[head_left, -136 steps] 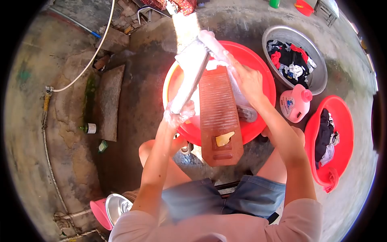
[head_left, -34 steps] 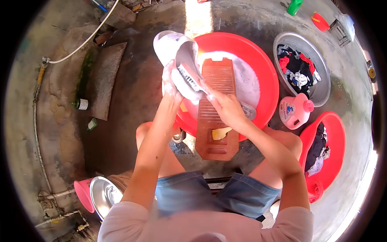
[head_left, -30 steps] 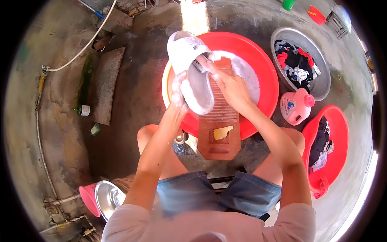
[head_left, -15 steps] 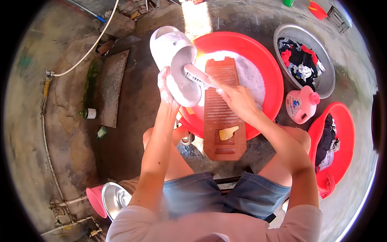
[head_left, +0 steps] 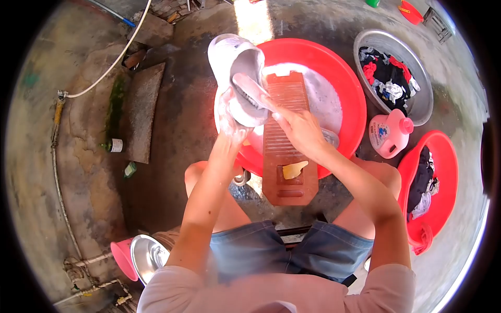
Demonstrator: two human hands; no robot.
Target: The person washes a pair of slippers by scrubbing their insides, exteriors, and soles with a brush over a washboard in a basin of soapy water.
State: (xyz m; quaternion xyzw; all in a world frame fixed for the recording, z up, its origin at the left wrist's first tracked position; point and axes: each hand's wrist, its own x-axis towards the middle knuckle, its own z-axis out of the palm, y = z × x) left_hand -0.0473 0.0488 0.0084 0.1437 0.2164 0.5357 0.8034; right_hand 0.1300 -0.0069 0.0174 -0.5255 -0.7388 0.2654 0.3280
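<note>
My left hand [head_left: 230, 122], wet with suds, grips a white clog [head_left: 227, 55] from below and beside its heel. The clog is tilted with its foot opening towards me. In my right hand [head_left: 302, 131] is a pale scrub brush [head_left: 248, 87], its bristles down inside the clog near the heel. Under both hands, a brown washboard [head_left: 284, 133] leans across a red basin [head_left: 352, 99] of foamy water. A yellowish piece of soap [head_left: 295, 170] lies in the washboard's recess. A pale object [head_left: 330, 137], partly hidden, shows beside the washboard in the basin.
At the right stand a metal basin [head_left: 428, 99] of clothes, a pink detergent jug [head_left: 389, 134] and a red tub [head_left: 446, 182] with more laundry. A steel bowl [head_left: 148, 255] and pink bucket [head_left: 123, 258] sit lower left. A bottle [head_left: 115, 145] lies at the left.
The clog and my left hand have shifted right, and the clog is turned more upright. The brush has changed its angle, still inside the clog. More of the pale object in the basin shows.
</note>
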